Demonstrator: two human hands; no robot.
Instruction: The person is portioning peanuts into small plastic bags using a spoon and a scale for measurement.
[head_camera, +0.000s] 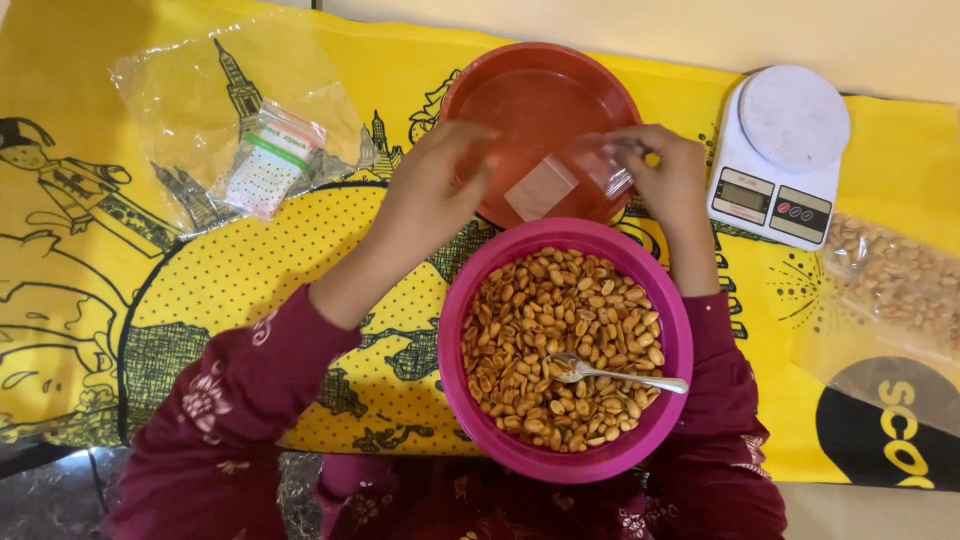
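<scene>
Both hands are raised over the orange-red bowl (540, 95) and share one small clear plastic pouch (565, 180). The right hand (665, 175) pinches the pouch's upper corner between thumb and fingertips, closed on the film. The left hand (435, 190) meets the pouch's other edge with its fingers curled; its fingertips are hidden behind the hand, so whether it grips the film or only steadies it cannot be told. The pouch hangs flat and looks empty, its mouth not visibly parted.

Judged step: opening or readying the pouch, before any filling. The next move would seem to call for spreading the mouth with one hand and freeing the other for the spoon.

Outward from the grip:
- At 6 o'clock, a magenta bowl (470, 300) heaped with roasted peanuts (540, 320), its far rim just beside the orange-red bowl. A metal spoon (615, 375) lies on the nuts, handle pointing to 3 o'clock.
- At 3 o'clock, a white kitchen scale (780, 150), platform bare.
- At 4 o'clock, a clear bag of peanuts (895, 275) lying flat at the right edge.
- At 9 o'clock, well apart, a larger clear bag (235, 125) containing a packet of small pouches (270, 160).

All rest on a yellow printed mat (250, 290).
</scene>
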